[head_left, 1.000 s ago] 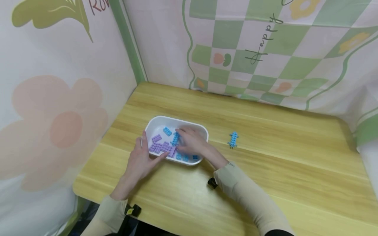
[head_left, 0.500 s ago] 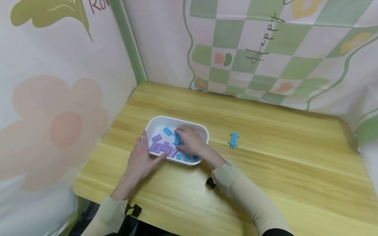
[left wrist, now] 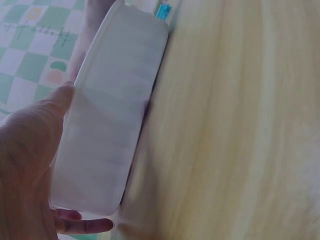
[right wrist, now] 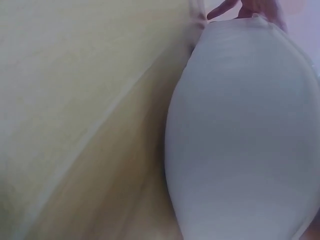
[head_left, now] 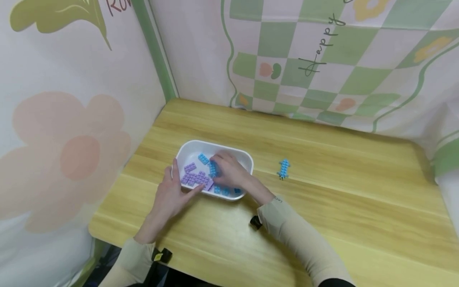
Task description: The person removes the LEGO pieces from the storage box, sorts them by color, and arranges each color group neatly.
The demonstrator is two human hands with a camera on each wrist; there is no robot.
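A white plastic box (head_left: 195, 146) stands on the table with loose blue and purple toy bricks inside. My left hand (head_left: 171, 196) holds its left end, fingers at the side and thumb over the near rim. The left wrist view shows that thumb against the box's long wall (left wrist: 107, 115). My right hand (head_left: 232, 172) reaches into the box, fingers bent around a blue brick piece (head_left: 213, 169) with small side knobs. Its fingertips are partly hidden. Purple bricks (head_left: 193, 177) cluster at the near left, and a single blue brick (head_left: 203, 158) lies farther back.
A similar blue brick piece (head_left: 283, 169) with side knobs lies on the wooden table (head_left: 344, 191), right of the box. Cloth hangings (head_left: 287, 59) border the table at the back and left. Several small blue bricks (head_left: 225, 191) lie by the box's near wall.
The right hand shifts slightly inside the box, and the blue piece at its fingers turns and moves a little. The left hand stays in place on the box.
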